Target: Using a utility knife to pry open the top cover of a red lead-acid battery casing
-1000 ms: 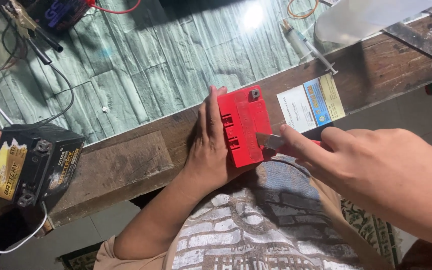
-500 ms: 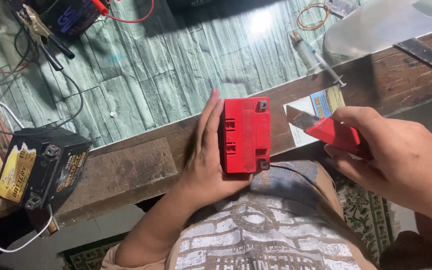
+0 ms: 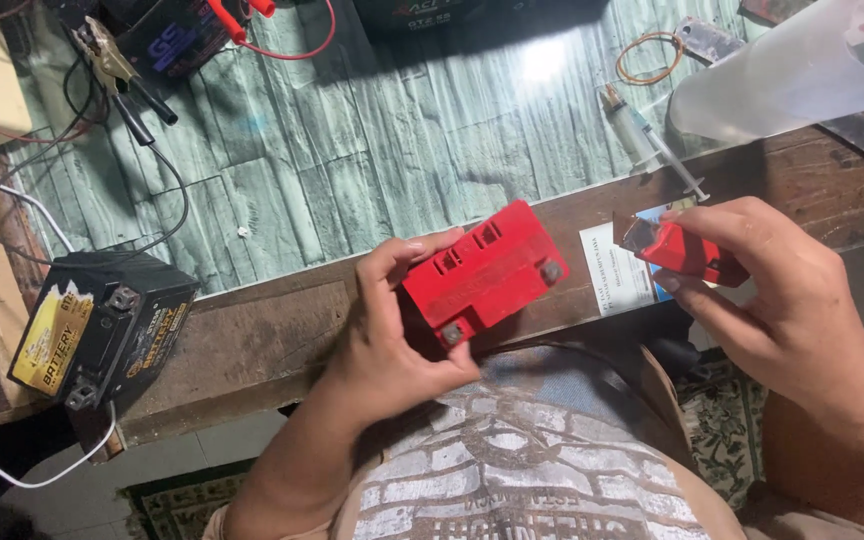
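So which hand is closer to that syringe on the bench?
Right. The right hand, holding a red cutter, sits just below the syringe. The left hand grips the red battery, farther off.

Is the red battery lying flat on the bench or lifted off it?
Lifted and tilted: the left hand grips the red battery by one end, corner raised over the wooden bench, terminals facing up.

Red battery (image 3: 484,272): matt moulded plastic w/ dull metal terminals. Bench edge (image 3: 252,340): worn, rough wood. Green mat (image 3: 372,130) looks smooth, slightly glossy (plank-print vinyl, prob.). Syringe (image 3: 642,135): clear plastic.
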